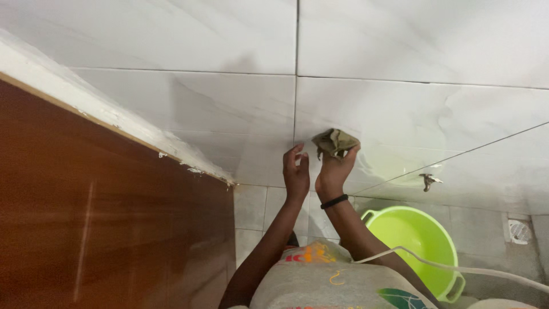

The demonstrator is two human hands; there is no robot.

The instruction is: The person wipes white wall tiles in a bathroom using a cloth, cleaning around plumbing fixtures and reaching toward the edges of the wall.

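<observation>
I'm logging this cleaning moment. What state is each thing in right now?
right hand: closed on the cloth, pressed to the wall
cloth: bunched up, held against the tiled wall
left hand: open, empty, by the wall
green tub: upright on the floor; contents can't be told
wooden door: seen at the left edge

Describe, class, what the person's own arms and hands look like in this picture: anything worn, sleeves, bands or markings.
Both forearms are bare, with no sleeves reaching them. The right hand has a thin black band around its wrist. The left hand wears nothing: no ring, watch or glove shows. A grey shirt with colourful print shows below.
</observation>
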